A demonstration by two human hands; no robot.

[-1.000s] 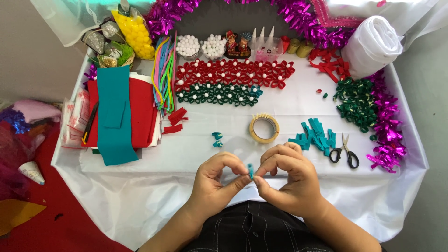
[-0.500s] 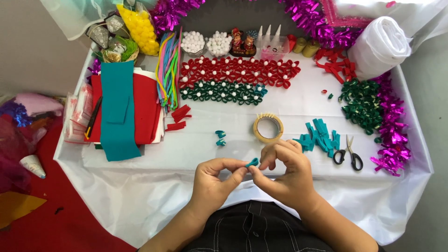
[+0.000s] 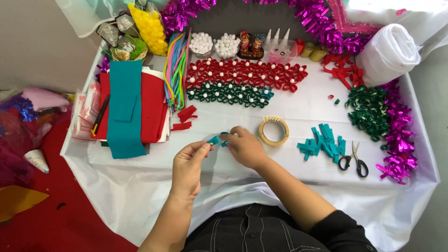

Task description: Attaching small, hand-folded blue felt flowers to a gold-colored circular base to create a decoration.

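We cannot see the far edge of the bench (image 3: 289,112) in full: pink tinsel (image 3: 322,23) and a grey backdrop cut across it, and the near edge vanishes under the draped white cover and our own dark shirt. Small items along the far edge are too small to make out. What sits under the right hand (image 3: 245,148) is mostly hidden; only a sliver of a teal felt piece (image 3: 224,143) shows at its fingertips, on the bench near the middle, so we cannot tell whether that grip is pinching it or merely pressing on it. The left hand (image 3: 187,169) is plainer: thumb and forefinger are closed narrowly on a small teal felt strip (image 3: 213,140), held just above the cover beside the right fingertips. A tape roll (image 3: 274,131) lies just right of the right hand, with a heap of teal strips (image 3: 322,142) and black-handled scissors (image 3: 353,159) farther toward the right edge.
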